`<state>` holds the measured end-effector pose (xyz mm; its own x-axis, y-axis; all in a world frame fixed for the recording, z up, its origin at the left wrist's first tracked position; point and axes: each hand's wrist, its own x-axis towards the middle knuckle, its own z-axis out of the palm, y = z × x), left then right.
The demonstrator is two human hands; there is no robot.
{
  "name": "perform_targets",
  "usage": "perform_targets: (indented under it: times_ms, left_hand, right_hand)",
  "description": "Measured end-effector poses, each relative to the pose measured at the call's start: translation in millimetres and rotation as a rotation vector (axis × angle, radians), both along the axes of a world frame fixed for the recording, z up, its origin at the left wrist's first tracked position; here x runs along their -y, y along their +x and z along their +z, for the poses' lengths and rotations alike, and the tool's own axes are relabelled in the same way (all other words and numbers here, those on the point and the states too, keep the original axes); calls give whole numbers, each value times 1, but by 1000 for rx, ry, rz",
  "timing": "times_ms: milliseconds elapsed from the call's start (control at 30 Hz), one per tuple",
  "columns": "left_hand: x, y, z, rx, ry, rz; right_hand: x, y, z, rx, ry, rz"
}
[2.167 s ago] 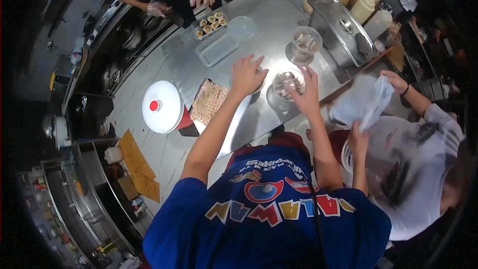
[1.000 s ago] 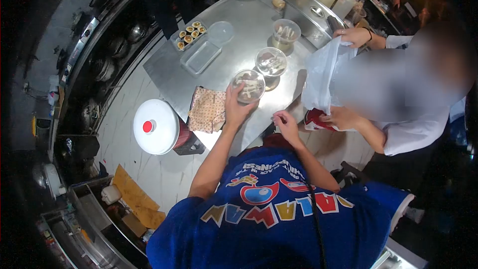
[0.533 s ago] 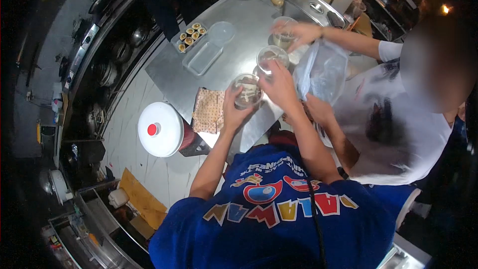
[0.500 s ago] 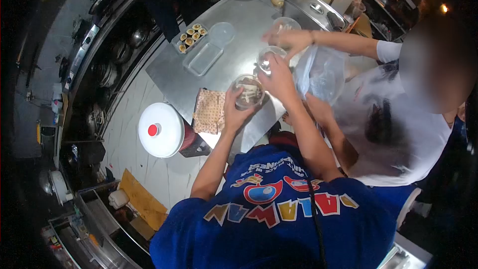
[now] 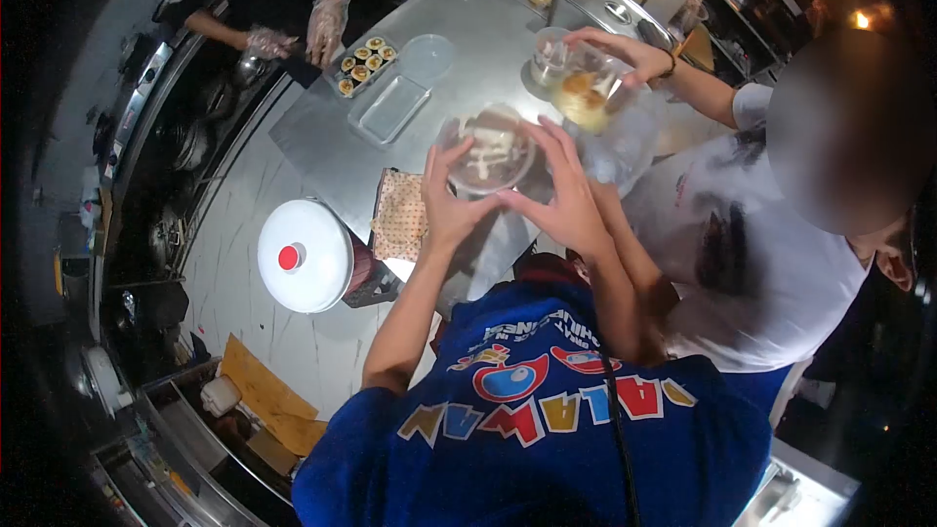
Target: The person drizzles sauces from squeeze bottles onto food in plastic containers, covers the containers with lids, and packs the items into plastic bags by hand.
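Note:
Between my hands is a round clear plastic tub (image 5: 491, 148) with food inside, topped with white strips of sauce. My left hand (image 5: 451, 200) curls around its left side, and my right hand (image 5: 564, 197) grips the right side, with both thumbs at the near edge. Whether a lid sits on the tub, I cannot tell. Just beyond my right hand, a co-worker's hand (image 5: 639, 57) is at a clear tub (image 5: 586, 98) of yellowish food, over a clear plastic bag (image 5: 630, 151). A small clear cup (image 5: 549, 57) stands beside that tub.
Sushi rolls (image 5: 365, 65) fill a tray by an open clear container (image 5: 390, 107) on the steel table (image 5: 317, 141). A patterned cloth (image 5: 400, 215) lies at the near edge. A white-lidded bucket (image 5: 307, 273) stands left. Another person's gloved hand (image 5: 327, 29) is at the far left.
My right hand has left the second clear container and joined my left on the tub, which is raised slightly. The co-worker's tub has shifted toward the bag. Gloved hands have come in at upper left.

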<state>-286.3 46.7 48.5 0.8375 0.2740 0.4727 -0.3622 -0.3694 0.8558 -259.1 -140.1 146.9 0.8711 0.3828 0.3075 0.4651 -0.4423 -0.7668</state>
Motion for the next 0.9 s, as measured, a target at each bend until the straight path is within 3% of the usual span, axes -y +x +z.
perform_targets:
  times_ms: [100, 200, 333, 367, 600, 800, 900]
  left_hand:
    - [21, 34, 55, 201, -24, -121]
    - [35, 56, 76, 173, -132, -228]
    - [50, 78, 89, 83, -323, -293]
    - [51, 82, 94, 104, -258, -271]
    - [63, 124, 78, 65, -350, -452]
    - [93, 153, 45, 12, 182, -449]
    - [100, 159, 25, -28, 313, -477]
  right_hand:
    - [10, 15, 8, 58, 174, 44]
    - [16, 10, 33, -13, 512, -106]
    - [48, 4, 21, 2, 710, -333]
    - [53, -1, 16, -12, 756, -358]
    - [59, -52, -19, -254, 528, 39]
    - [49, -63, -26, -323, 348, 227]
    - [48, -65, -19, -355, 341, 260]
